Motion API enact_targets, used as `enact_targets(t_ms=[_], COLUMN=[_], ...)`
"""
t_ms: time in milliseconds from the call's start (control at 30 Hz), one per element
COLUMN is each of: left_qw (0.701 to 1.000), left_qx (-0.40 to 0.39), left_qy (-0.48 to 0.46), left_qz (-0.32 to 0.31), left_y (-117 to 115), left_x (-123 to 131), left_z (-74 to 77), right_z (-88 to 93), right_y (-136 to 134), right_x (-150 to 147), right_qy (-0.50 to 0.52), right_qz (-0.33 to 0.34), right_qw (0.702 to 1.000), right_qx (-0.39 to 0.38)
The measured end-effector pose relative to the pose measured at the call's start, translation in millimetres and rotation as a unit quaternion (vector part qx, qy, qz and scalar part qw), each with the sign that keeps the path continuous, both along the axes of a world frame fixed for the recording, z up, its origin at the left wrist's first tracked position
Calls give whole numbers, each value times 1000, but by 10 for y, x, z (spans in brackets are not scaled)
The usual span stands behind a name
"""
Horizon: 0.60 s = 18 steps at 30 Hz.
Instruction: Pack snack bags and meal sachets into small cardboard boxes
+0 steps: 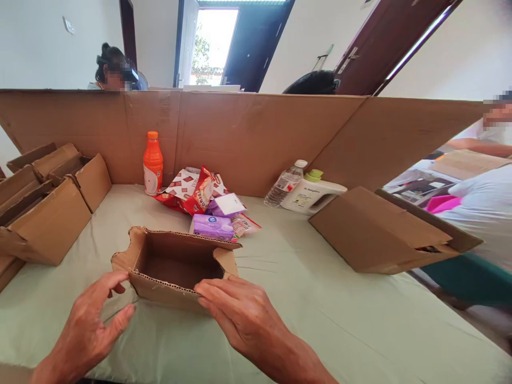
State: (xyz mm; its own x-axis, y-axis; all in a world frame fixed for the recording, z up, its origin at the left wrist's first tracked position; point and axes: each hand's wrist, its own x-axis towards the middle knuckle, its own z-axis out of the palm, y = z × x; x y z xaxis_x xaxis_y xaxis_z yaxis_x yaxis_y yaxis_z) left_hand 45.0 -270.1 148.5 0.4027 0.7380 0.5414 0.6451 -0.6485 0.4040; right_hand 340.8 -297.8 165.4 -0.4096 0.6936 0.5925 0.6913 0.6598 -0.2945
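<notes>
Your right hand (246, 306) pinches the near edge of the open box (168, 292); your left hand (90, 319) is loosely open, one fingertip at the left corner. The box sits on green cloth (288, 320). Hold both ends gently so nothing bends.

Daylight glares nearly white through the doorway (220, 37). Light on the cloth (296, 288) is soft and fairly even; the box (168, 289) is dim inside. Wide-angle distortion leans the brown door (384, 45) and stretches the right side. Pixel blocks mask part of a person (114, 66) at left and a co-worker (480, 202) at right.
</notes>
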Motion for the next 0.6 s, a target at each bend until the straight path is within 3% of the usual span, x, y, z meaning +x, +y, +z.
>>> enact_targets(t_ms=[133, 367, 467, 600], left_qw=[994, 994, 993, 994], left_qx=[-61, -78, -71, -45], left_qy=[-86, -58, -64, -62], left_qz=[19, -43, -68, -78], left_y=[57, 163, 144, 92], left_x=[132, 181, 164, 53], left_z=[-91, -6, 15, 15], right_z=[-4, 50, 139, 333], right_y=[-11, -34, -44, -77], right_x=[23, 59, 148, 393], right_qy=[10, -18, -32, -12], right_qz=[11, -9, 0, -19], right_qw=[1000, 999, 996, 999], right_qx=[5, -48, -89, -34])
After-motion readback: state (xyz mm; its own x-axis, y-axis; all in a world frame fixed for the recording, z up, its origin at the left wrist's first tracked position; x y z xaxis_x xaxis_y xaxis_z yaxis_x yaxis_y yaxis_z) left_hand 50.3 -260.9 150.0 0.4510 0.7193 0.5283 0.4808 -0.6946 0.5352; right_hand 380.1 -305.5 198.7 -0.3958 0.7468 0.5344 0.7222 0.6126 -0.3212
